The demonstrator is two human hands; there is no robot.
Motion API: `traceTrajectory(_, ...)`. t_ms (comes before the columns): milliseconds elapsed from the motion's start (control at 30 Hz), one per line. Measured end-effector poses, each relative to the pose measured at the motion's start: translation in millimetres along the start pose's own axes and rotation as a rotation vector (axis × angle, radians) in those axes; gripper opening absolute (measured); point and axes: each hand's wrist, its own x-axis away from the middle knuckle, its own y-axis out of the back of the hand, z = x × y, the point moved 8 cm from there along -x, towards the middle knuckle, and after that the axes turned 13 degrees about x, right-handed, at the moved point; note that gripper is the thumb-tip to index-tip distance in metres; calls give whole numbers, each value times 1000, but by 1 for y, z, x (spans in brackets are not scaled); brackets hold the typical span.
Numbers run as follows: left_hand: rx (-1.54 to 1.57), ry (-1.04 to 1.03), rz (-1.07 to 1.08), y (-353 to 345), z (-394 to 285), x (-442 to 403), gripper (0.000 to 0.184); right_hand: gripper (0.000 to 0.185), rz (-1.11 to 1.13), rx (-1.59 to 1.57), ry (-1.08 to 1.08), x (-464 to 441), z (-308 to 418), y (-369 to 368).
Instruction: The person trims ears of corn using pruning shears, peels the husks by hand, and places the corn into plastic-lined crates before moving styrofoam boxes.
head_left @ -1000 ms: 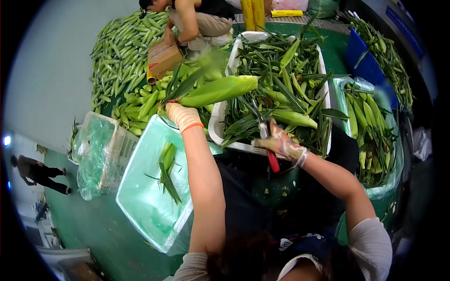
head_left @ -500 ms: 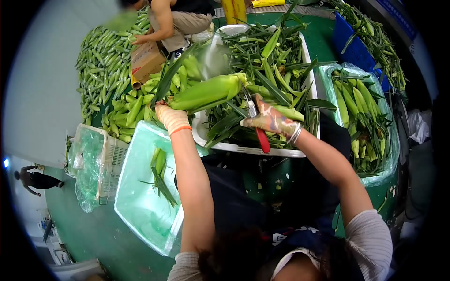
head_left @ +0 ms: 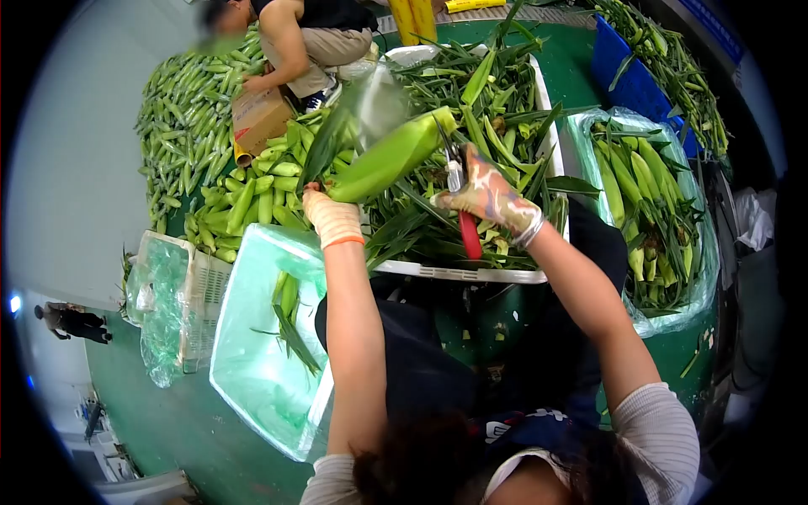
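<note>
An ear of corn [head_left: 389,158] in green husk is held tilted, its stalk end up to the right. My left hand [head_left: 332,215], in a pale glove with an orange cuff, is closed on its lower left end. My right hand [head_left: 492,200], in a camouflage-patterned glove, grips red-handled pruning shears [head_left: 470,234]. The shears' blades are at the ear's stalk end; whether they have cut through cannot be made out. Beneath both hands stands a white crate [head_left: 459,273] heaped with husk leaves and stalk trimmings [head_left: 421,220].
A green-lined bin [head_left: 252,370] with a few leafy ears stands left, beside a white basket [head_left: 202,290]. Husked-on ears [head_left: 244,202] and wrapped ears [head_left: 181,118] lie piled beyond. A lined bag of corn [head_left: 648,181] and blue crate [head_left: 619,63] stand right. A co-worker [head_left: 295,42] crouches by a carton [head_left: 261,118].
The ear has tilted more steeply, its stalk end rising. My left hand has shifted slightly right. The shears stay at the stalk end. A distant person has moved along the wall.
</note>
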Motion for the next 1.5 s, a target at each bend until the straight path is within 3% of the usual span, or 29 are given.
traceTrajectory(33,-2,6,-7,12,-2,-20,25,82,140,-85,-10,-5,-6,-2)
traceTrajectory(67,-242,-84,150,11,-16,-41,26,71,179,-33,-3,-5,-10,-2)
traceTrajectory(133,-142,-15,2,-10,-12,13,28,55,233,76,10,3,-12,-5)
traceTrajectory(167,-138,-6,-6,-4,-10,3,28,50,132,39,106,1,-29,-20)
traceTrajectory(233,-317,-221,11,-4,-39,-25,26,49,320,163,-204,12,-54,-22)
traceTrajectory(300,-272,-239,60,-14,-58,-48,26,60,385,-1,-391,20,-103,-28)
traceTrajectory(367,-310,-128,-70,1,-64,-82,25,72,222,-298,-375,17,-113,-20)
traceTrajectory(400,-249,-181,92,-13,-47,-51,23,77,73,-282,-299,14,-97,-2)
traceTrajectory(500,-254,-269,202,-10,-23,-55,27,61,0,-440,-144,-14,-66,-5)
traceTrajectory(567,-180,-117,172,-14,-2,-63,27,48,-46,-703,-113,-24,-48,-13)
traceTrajectory(633,-173,-42,147,-8,-11,-84,27,43,-252,-315,-149,-24,-48,4)
traceTrajectory(667,-489,-261,214,-6,-38,-87,25,37,-323,-454,-77,-29,-64,1)
traceTrajectory(700,-346,-276,153,-20,-49,-40,24,34,-345,-42,-119,-20,-59,31)
traceTrajectory(733,-203,-300,95,-34,-61,10,23,37,-393,-267,-106,-33,-89,30)
traceTrajectory(767,-192,-266,113,-26,-78,-22,24,40,-415,-207,-78,-44,-98,34)
traceTrajectory(800,-506,-538,215,-18,-97,-35,24,44,-438,-147,-52,-55,-107,39)
traceTrajectory(867,-368,-495,249,-27,-90,-2,20,62,-426,566,60,-44,-48,63)
traceTrajectory(900,-297,-388,225,-31,-77,-1,17,70,-507,632,75,-35,-26,61)
traceTrajectory(967,-238,-181,138,-34,-50,1,15,72,-356,481,88,-25,7,37)
traceTrajectory(1033,-107,-15,264,-55,-22,37,14,67,53,158,137,-15,28,-3)
traceTrajectory(1100,-161,34,424,-61,-5,36,25,62,151,-266,220,-4,35,-40)
traceTrajectory(1133,-185,52,501,-70,2,49,27,57,64,-534,195,-6,39,-53)
traceTrajectory(1167,-207,74,577,-75,8,63,29,61,117,-427,77,-1,24,-66)
traceTrajectory(1233,-518,38,633,-69,3,68,31,53,73,-748,-55,7,22,-70)
traceTrajectory(1300,-634,186,559,-48,23,69,34,49,24,-978,-169,11,17,-77)
traceTrajectory(1333,-641,329,546,-43,41,91,37,50,-8,-882,-104,11,26,-68)
traceTrajectory(1367,-620,208,663,-46,47,96,43,52,-38,-787,-37,11,34,-59)
traceTrajectory(1433,-763,2,725,-52,49,98,31,67,-33,-474,67,5,22,-83)
traceTrajectory(1500,-807,13,679,-50,46,93,37,72,0,-277,202,11,29,-79)
